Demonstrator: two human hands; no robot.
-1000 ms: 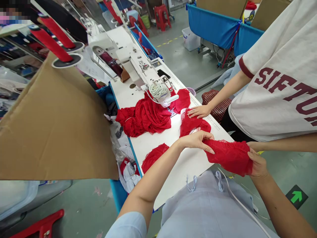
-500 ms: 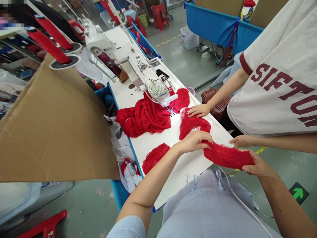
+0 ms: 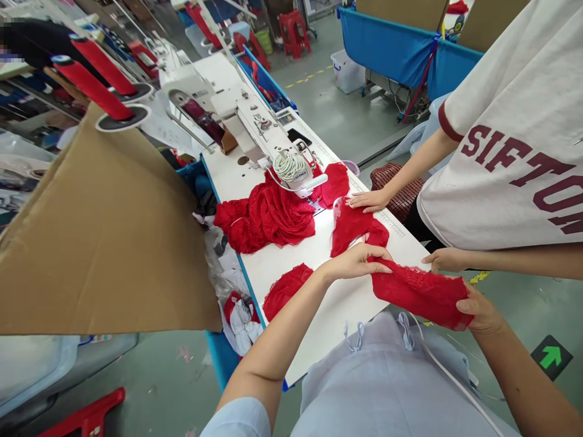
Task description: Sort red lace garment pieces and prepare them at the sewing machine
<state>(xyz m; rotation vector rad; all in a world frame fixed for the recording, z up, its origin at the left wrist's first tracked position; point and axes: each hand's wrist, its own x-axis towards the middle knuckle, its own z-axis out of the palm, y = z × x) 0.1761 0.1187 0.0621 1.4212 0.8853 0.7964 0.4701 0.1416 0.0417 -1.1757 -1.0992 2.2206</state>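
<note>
A piece of red lace fabric (image 3: 416, 294) is stretched between my two hands, over the table's near right edge. My left hand (image 3: 357, 262) pinches its left end between thumb and fingers. At the other end, my right hand (image 3: 483, 308) grips the fabric with the thumb on top. Just beyond my left hand lie red cut pieces with white edging (image 3: 348, 227). A red lace piece (image 3: 286, 290) rests on the table near my left forearm. Farther up, a heap of red lace (image 3: 273, 215) is bunched beside the sewing machine (image 3: 291, 167).
A co-worker in a white shirt (image 3: 514, 145) stands at the right, one hand (image 3: 371, 200) flat on the red pieces, the other at the table edge. A cardboard sheet (image 3: 109, 243) and red thread cones (image 3: 93, 88) stand left. A blue cloth bin (image 3: 221, 358) hangs along the table (image 3: 319, 334).
The right end of the red fabric has dropped slightly and spread wider, showing more of its face. My right hand's grip has shifted. The co-worker's hand on the pieces has moved slightly.
</note>
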